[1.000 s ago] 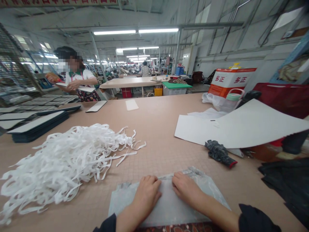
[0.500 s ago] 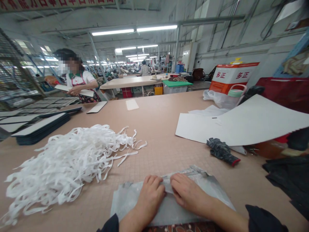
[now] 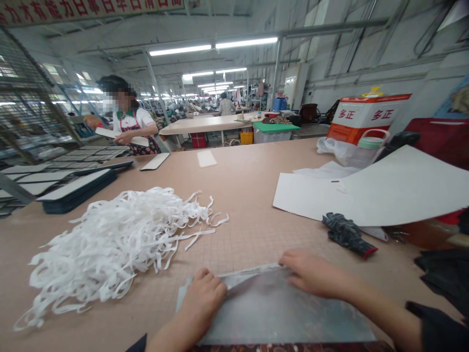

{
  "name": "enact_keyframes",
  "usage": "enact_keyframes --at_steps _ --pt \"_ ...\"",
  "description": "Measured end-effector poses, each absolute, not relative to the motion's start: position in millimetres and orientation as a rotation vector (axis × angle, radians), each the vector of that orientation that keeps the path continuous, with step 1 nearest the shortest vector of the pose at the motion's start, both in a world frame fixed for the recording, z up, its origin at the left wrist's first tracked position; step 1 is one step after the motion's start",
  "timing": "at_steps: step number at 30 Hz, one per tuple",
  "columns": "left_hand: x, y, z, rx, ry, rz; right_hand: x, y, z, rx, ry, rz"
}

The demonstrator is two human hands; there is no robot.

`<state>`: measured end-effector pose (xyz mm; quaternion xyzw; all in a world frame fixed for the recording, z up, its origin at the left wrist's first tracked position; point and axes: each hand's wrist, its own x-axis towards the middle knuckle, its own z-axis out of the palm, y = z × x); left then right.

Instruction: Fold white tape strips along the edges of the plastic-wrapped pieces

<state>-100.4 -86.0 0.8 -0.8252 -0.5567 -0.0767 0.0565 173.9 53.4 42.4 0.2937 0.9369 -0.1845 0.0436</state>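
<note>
A greyish, translucent plastic sheet (image 3: 293, 313) lies folded at the table's front edge. My left hand (image 3: 205, 298) grips its upper left part, fingers curled over the edge. My right hand (image 3: 311, 274) pinches the far edge farther right, with fingers bent onto it. Between the two hands a flap of the plastic lifts slightly. To the left of the sheet is a loose heap of white fabric strips (image 3: 128, 239). A dark knitted glove (image 3: 348, 234) with a red cuff rests beyond my right hand.
A large white board (image 3: 366, 190) lies at the right, before a red-and-white box (image 3: 366, 117). Stacked dark-edged panels (image 3: 78, 188) stand at the left. Another person (image 3: 128, 122) holds a panel across the table. Dark cloth (image 3: 443, 278) lies at the right edge.
My hands have moved apart, the right one rightward along the plastic's far edge and the left one slightly left. The sheet's top now lies smoother. The view has shifted slightly left.
</note>
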Motion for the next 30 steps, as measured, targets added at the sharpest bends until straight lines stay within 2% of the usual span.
enact_keyframes --at_steps 3,5,8,11,14,18,21,25,30 --pt "-89.9 -87.1 -5.4 -2.436 -1.469 -0.392 94.7 31.9 46.9 0.465 2.906 -0.903" --pt "-83.0 -92.8 -4.2 -2.414 -1.325 -0.485 53.8 23.0 38.5 0.171 2.783 -0.856" --pt "-75.2 -105.8 3.0 -2.403 -1.139 -0.567 21.9 19.7 24.8 0.013 2.716 -0.761" --pt "-76.5 -112.8 10.5 -2.394 -1.093 -0.576 10.4 25.8 19.0 0.058 2.710 -0.793" --pt "-90.4 -108.3 9.8 -2.306 -1.328 -0.485 -2.5 42.1 16.4 0.287 2.772 -0.776" --pt "-109.4 -99.1 -9.3 -2.154 -1.503 -0.549 -22.4 76.2 10.4 0.814 2.988 -0.563" --pt "-112.2 -99.6 -19.6 -2.201 -1.565 -0.592 -25.6 98.7 5.0 1.038 3.094 -0.398" --pt "-114.3 -96.5 -8.9 -2.342 -1.838 -0.461 -16.7 108.7 -1.6 1.050 3.144 -0.287" --pt "-137.1 -55.2 11.3 -2.151 -1.998 -0.487 7.4 85.6 -1.0 0.898 3.154 -0.302"
